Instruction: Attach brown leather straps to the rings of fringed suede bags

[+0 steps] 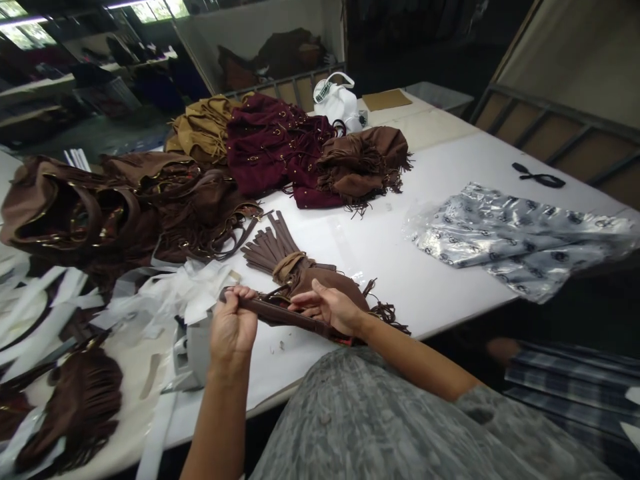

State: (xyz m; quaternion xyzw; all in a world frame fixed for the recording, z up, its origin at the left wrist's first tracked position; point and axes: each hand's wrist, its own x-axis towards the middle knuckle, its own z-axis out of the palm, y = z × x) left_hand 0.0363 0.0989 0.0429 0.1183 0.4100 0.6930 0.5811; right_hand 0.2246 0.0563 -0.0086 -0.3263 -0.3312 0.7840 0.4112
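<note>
My left hand (234,323) is closed around one end of a brown leather strap (273,311), which runs rightward over a brown fringed bag (327,280). My right hand (333,308) lies over the bag beside the strap's other end, palm turned inward, thumb and fingers apart. Whether its lower edge presses on the strap is hidden. The bag rests at the table's near edge, its fringe (387,317) spilling to the right. Just behind it lies a tied bundle of brown strips (275,247).
Brown handbags (105,207) crowd the left, with burgundy bags (270,143) and a mustard bag (203,130) farther back. White strips (170,293) and a grey dispenser (193,353) sit left of my hands. Plastic-wrapped printed material (510,233) and a black cable (540,177) lie right.
</note>
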